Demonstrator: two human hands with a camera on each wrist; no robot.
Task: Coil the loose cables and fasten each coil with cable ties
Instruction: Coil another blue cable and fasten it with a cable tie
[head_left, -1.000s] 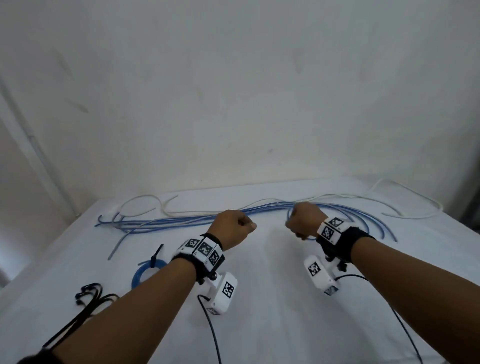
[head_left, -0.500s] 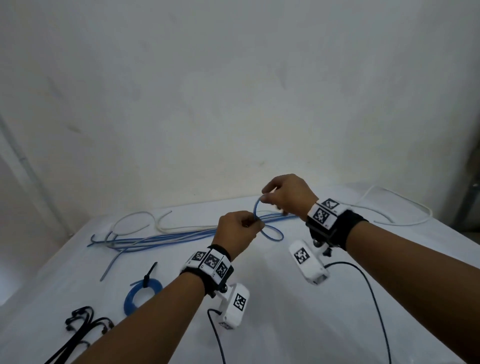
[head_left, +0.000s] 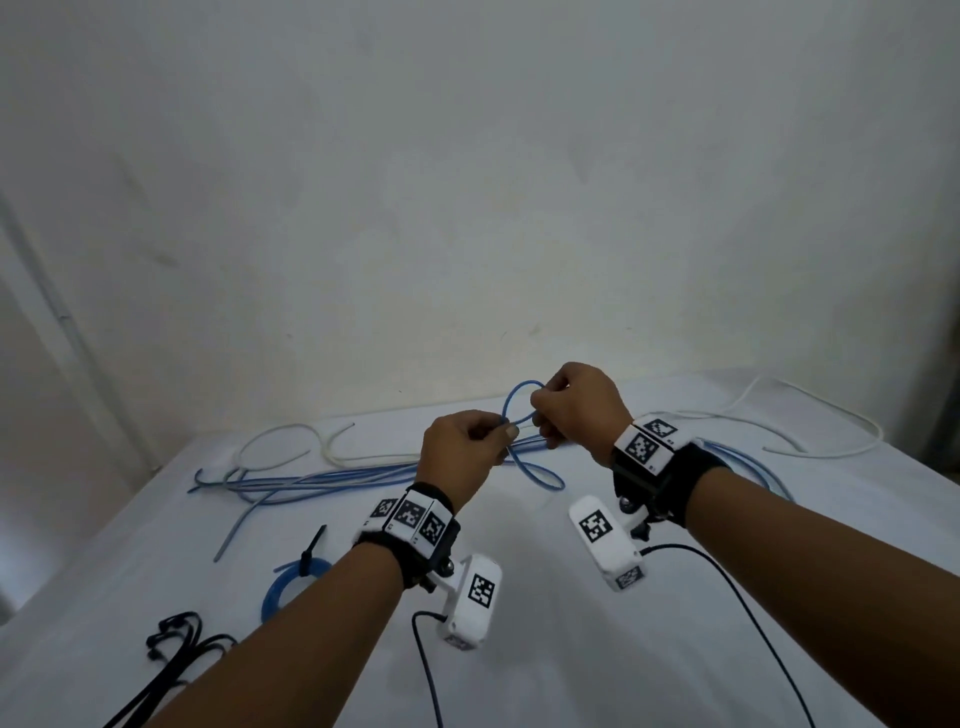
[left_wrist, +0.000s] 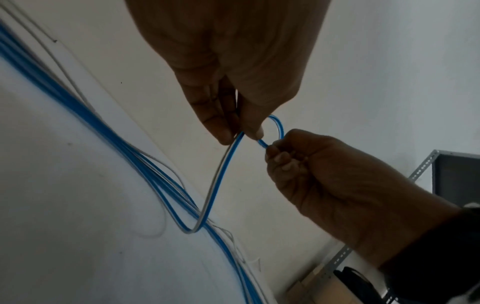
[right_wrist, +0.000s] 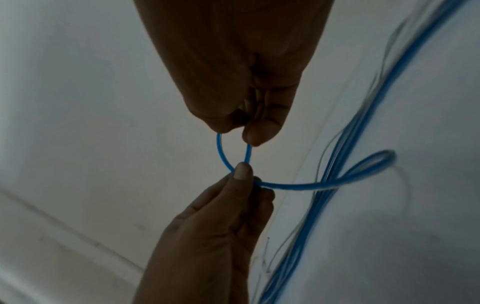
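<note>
Since half a second ago we have raised both hands a little and the first small loop of the blue cable (head_left: 521, 402) has grown rounder between them. Our left hand (head_left: 462, 451) pinches the cable between thumb and forefinger where the loop crosses itself; our right hand (head_left: 579, 410), just beside it at about two o'clock, pinches the top of the loop with curled fingers. From the left pinch the cable drops toward five o'clock, makes a second slack bend on the tabletop (head_left: 519, 649) and joins the long blue bundle (head_left: 332, 480), whose axis runs roughly nine to three behind our hands. The free length lies nearer our right hand, so we judge that hand should draw in the next turn while the left holds. At seven o'clock lie a finished blue coil (head_left: 283, 590) and spare black ties (head_left: 171, 639).
</note>
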